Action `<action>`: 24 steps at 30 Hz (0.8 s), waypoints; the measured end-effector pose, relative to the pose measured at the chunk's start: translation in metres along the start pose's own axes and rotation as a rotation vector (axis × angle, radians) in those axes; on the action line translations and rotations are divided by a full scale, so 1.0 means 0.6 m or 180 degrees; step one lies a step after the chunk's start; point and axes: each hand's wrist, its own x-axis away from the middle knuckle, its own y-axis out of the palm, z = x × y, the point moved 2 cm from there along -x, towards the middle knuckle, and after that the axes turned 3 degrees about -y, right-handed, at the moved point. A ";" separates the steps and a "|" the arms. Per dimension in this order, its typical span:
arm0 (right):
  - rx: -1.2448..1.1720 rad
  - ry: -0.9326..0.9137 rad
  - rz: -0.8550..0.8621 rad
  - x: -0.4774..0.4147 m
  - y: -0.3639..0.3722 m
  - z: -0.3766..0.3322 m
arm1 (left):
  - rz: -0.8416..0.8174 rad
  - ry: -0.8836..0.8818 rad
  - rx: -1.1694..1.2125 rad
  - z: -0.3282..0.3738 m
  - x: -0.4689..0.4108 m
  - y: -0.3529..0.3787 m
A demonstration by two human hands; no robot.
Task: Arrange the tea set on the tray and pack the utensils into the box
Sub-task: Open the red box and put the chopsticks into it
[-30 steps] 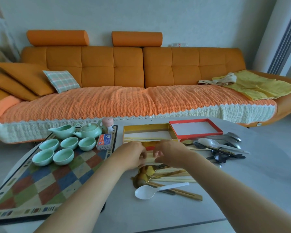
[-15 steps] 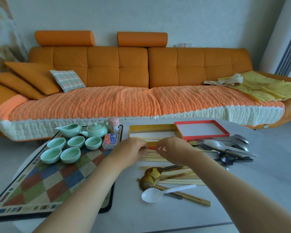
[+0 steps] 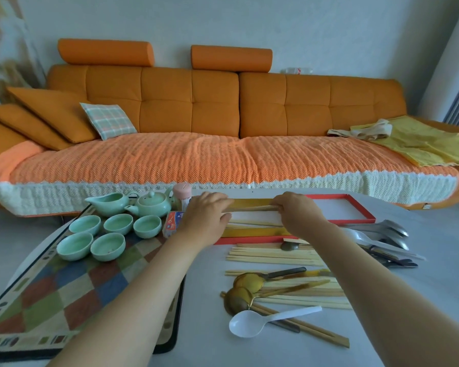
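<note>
The left hand and the right hand are each pinched on an end of a small bundle of chopsticks, which they hold level between them. The bundle's long axis runs left to right, in line with the long side of the box just beneath it. The box, gold inside with a red rim, lies open on the worktop, and a few chopsticks already lie lengthwise in it. The bundle appears to hang slightly above the box floor, though whether it touches cannot be told. Since stick and box share one direction, the coming move probably calls only for a straight lowering and a release, with no turning.

Nearer the person, the loose chopsticks lie in the same left-right direction, close below the right hand. Gold spoons and a white spoon lie among them. The red lid sits to the right of the box. On the tray, to the left, the teapot and cups already stand.
</note>
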 end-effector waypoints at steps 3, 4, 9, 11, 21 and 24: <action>0.0454 0.0069 -0.0237 -0.015 0.015 -0.008 | -0.0472 0.0034 -0.0085 0.009 -0.008 0.015; 0.0525 0.0082 -0.0296 -0.020 0.019 -0.010 | -0.0632 0.0004 -0.0122 0.010 -0.009 0.017; 0.0669 -0.0090 -0.0549 -0.044 0.049 -0.013 | -0.1192 -0.0127 -0.0180 -0.005 -0.016 0.033; 0.0614 -0.0063 -0.0588 -0.047 0.053 -0.014 | -0.1299 -0.0120 -0.0190 -0.012 -0.020 0.042; -0.0398 -0.0205 -0.0996 -0.027 0.069 -0.031 | -0.1542 -0.0164 -0.0557 -0.001 -0.021 0.049; -0.0439 -0.0287 -0.0893 -0.020 0.068 -0.027 | -0.1512 -0.0121 -0.0530 -0.005 -0.021 0.051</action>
